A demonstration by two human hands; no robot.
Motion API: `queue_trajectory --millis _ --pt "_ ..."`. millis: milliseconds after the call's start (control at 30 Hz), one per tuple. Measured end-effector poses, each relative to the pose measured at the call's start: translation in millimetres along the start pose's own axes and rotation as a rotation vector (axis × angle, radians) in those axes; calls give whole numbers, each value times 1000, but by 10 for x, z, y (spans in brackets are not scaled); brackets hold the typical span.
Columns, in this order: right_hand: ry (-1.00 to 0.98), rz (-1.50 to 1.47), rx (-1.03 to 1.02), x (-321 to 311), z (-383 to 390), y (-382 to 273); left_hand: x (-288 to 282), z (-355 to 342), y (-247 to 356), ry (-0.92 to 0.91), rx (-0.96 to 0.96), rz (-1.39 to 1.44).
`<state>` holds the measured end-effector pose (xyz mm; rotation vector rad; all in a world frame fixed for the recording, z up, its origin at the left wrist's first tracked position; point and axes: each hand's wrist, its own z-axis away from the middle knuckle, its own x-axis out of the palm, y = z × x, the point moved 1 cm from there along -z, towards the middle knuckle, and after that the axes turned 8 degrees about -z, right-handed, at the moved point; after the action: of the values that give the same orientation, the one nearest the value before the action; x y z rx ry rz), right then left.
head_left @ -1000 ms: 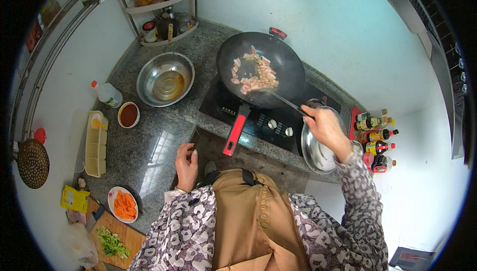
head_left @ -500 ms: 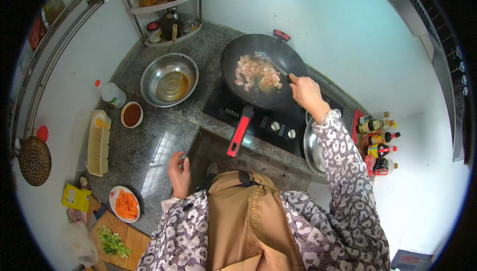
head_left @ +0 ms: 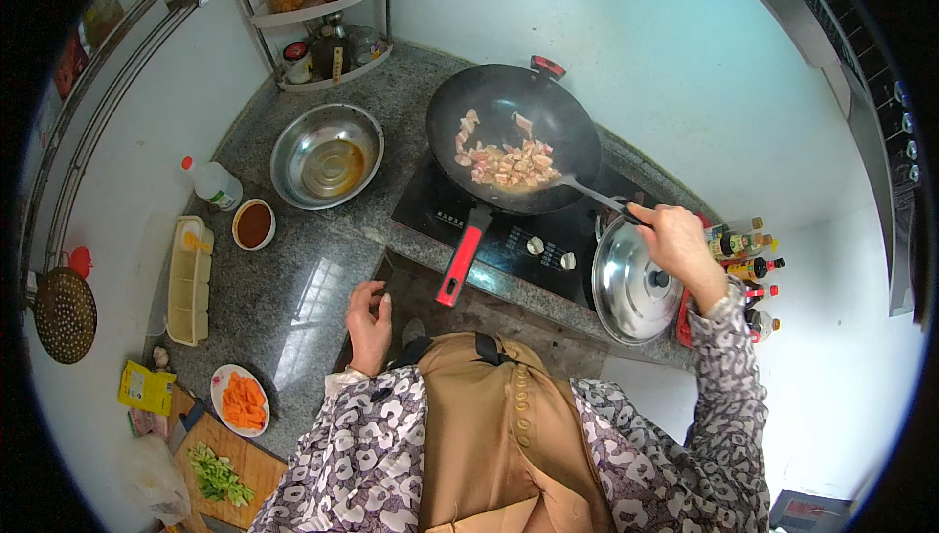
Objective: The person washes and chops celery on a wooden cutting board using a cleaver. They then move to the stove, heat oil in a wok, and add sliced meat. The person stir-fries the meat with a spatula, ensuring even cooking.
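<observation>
My right hand (head_left: 677,244) is closed round the black handle of a spatula (head_left: 597,195). Its metal blade reaches into a dark wok (head_left: 565,132) and touches the near right edge of the diced pale-pink meat (head_left: 509,165). The wok sits on a black induction cooktop (head_left: 504,254), its red-and-black handle (head_left: 460,264) pointing toward me. Over the counter's front edge, my left hand (head_left: 369,326) hovers with loosely bent fingers, thumb apart, and no object visible in it. Beside my right hand lies a shiny domed lid (head_left: 626,288) with a dark knob.
On the left counter stand a steel basin (head_left: 284,166), a bowl of reddish-brown sauce (head_left: 254,226), a plastic bottle (head_left: 213,184) and a divided seasoning box (head_left: 189,288). Nearer are a plate of orange pieces (head_left: 242,402) and a cutting board (head_left: 252,455) with chopped greens. Sauce bottles (head_left: 753,269) line the right.
My right hand has drawn back to the right and nearer with the spatula, uncovering the lid. The meat has shifted toward the wok's near side. My left hand has moved slightly right.
</observation>
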<state>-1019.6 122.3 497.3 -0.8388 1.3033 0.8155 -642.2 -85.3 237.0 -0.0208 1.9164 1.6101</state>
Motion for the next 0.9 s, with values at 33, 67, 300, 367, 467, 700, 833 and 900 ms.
queue_trajectory --millis 33,67,300,367,467,700,833,900 --pt "27 -12 19 119 -64 -27 16 -8 21 -6 -1 11" --pt "54 -24 37 220 -139 -67 27 -13 52 -11 -2 23" --pt "283 -113 18 488 -889 -154 -157 3 90 42 -51 4" --pt "275 -125 37 517 -1035 -193 -166 46 0 53 -77 -3" --pt "203 -98 63 652 -1062 -152 -168 66 -3 36 -119 -2" --pt "84 -220 77 112 -501 -36 -66 14 34 2 -79 -12" --pt "42 -279 22 -275 -11 -36 -9 -63 159 3 -48 16" --pt "-30 -244 17 -231 91 -75 51 -89 123 14 9 7"
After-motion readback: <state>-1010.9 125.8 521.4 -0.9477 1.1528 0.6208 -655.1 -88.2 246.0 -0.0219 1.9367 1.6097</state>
